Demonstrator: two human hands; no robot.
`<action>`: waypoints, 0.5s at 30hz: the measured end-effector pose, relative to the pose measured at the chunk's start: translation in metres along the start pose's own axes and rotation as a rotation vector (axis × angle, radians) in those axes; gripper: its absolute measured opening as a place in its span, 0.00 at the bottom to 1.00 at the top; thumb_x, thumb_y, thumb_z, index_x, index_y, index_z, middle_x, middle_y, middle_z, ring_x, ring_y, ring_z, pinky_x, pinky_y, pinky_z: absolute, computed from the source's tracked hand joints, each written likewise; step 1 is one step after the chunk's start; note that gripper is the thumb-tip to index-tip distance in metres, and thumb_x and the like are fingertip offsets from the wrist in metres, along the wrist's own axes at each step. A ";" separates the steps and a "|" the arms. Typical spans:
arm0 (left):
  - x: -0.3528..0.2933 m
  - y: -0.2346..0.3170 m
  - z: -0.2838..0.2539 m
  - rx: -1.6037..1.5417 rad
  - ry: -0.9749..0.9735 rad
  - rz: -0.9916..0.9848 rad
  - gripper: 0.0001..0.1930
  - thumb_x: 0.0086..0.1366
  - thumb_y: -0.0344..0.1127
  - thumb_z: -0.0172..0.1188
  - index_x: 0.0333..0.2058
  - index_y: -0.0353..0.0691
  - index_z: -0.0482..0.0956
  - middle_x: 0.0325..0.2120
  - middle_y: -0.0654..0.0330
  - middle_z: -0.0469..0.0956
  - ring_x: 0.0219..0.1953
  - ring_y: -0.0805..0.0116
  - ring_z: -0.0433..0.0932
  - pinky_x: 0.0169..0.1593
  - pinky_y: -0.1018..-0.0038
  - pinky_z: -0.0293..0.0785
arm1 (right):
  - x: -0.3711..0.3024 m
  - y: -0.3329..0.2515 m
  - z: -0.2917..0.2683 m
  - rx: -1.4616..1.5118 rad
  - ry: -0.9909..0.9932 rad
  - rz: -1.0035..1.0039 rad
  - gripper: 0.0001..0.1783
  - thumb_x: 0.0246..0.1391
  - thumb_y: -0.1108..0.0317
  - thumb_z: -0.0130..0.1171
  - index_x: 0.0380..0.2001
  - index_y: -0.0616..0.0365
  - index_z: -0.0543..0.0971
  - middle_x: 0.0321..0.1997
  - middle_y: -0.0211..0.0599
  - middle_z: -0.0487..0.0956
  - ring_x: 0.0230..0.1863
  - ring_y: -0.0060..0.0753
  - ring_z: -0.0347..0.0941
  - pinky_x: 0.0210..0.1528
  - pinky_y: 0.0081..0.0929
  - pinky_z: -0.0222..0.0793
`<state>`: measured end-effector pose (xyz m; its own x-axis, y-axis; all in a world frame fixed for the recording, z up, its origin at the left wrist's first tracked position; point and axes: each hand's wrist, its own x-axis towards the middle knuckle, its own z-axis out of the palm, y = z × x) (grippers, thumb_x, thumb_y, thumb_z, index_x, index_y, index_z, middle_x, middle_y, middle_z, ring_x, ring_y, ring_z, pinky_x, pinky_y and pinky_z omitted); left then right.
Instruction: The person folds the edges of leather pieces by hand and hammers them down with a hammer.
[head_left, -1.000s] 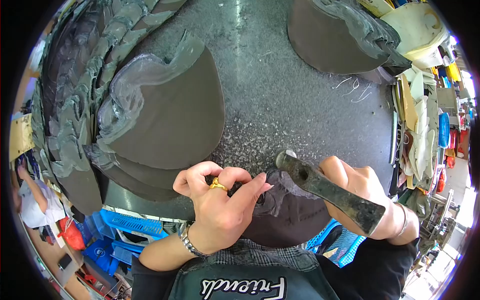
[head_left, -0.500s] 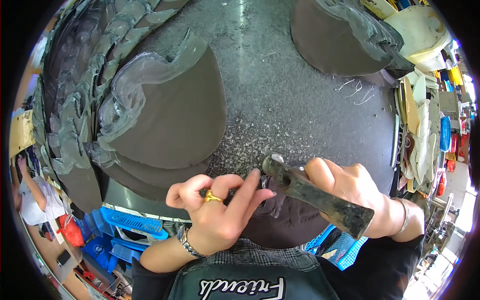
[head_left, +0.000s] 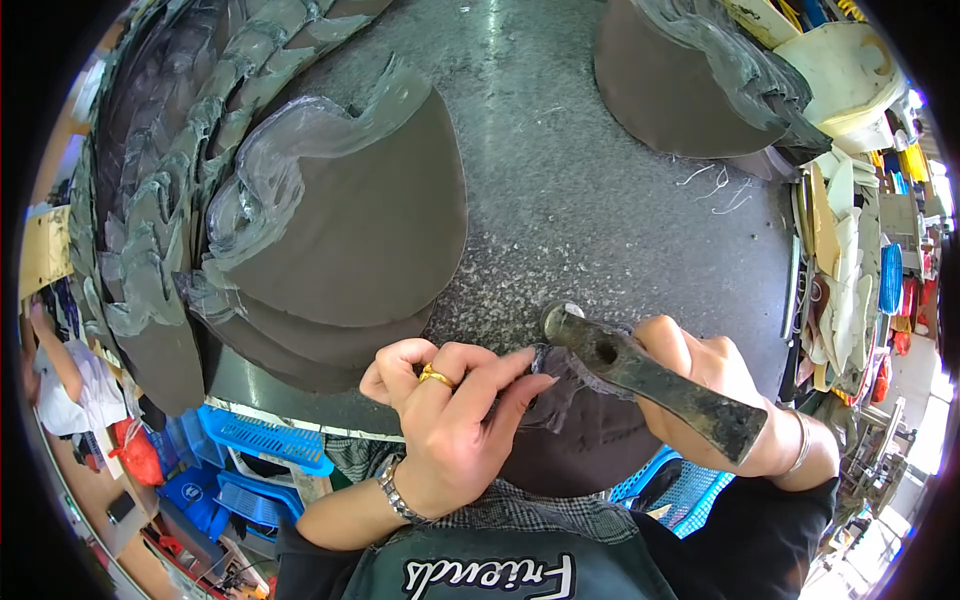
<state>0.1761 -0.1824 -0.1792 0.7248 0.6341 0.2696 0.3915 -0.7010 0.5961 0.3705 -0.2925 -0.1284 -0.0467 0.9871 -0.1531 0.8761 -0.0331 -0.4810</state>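
My right hand [head_left: 705, 375] is wrapped round a hammer [head_left: 665, 385], its handle mostly hidden by the fingers. The round striking face points away to the left, just over the near part of the worktop. Close beside it, my left hand [head_left: 455, 405] pinches the frayed edge of a dark brown sheet piece [head_left: 585, 450] between thumb and forefinger. That piece lies at the table's near edge, its upper edge crumpled and greyish. A gold ring and a watch are on my left hand and wrist.
Overlapping brown pieces with glossy, glue-like edges [head_left: 370, 220] lie left of centre, beside a long layered row [head_left: 165, 220]. Another stack [head_left: 680, 90] sits far right. Blue plastic baskets [head_left: 265, 440] stand below the table edge. Pale sheets [head_left: 840, 240] crowd the right side. A person's arm [head_left: 60, 350] shows far left.
My left hand has moved a little to the right, its thumb and forefinger now closer on the piece's edge. The hammer has shifted slightly right. The whole view has also drifted a little.
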 end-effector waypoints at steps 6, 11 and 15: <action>-0.007 0.012 0.008 0.286 0.088 0.011 0.15 0.45 0.36 0.73 0.35 0.49 0.86 0.25 0.74 0.72 0.41 0.65 0.60 0.46 0.66 0.50 | -0.009 0.002 0.005 -0.020 0.059 -0.051 0.24 0.42 0.67 0.59 0.47 0.58 0.74 0.27 0.35 0.61 0.22 0.30 0.69 0.13 0.28 0.66; -0.008 0.006 0.012 0.100 0.122 -0.003 0.14 0.45 0.34 0.73 0.34 0.50 0.86 0.25 0.75 0.73 0.39 0.65 0.61 0.45 0.65 0.50 | -0.004 -0.008 -0.001 -0.029 0.053 -0.025 0.14 0.43 0.79 0.59 0.37 0.68 0.73 0.31 0.44 0.70 0.19 0.42 0.71 0.16 0.33 0.64; -0.009 0.006 0.013 0.086 0.134 0.005 0.13 0.45 0.33 0.73 0.33 0.50 0.85 0.25 0.75 0.73 0.38 0.65 0.61 0.45 0.65 0.50 | -0.002 -0.004 -0.010 0.018 -0.024 -0.015 0.19 0.37 0.79 0.61 0.37 0.68 0.73 0.31 0.41 0.70 0.20 0.37 0.71 0.15 0.31 0.63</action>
<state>0.1796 -0.1967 -0.1880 0.6473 0.6640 0.3743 0.4391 -0.7262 0.5290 0.3717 -0.2926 -0.1177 -0.0712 0.9836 -0.1660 0.8666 -0.0214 -0.4986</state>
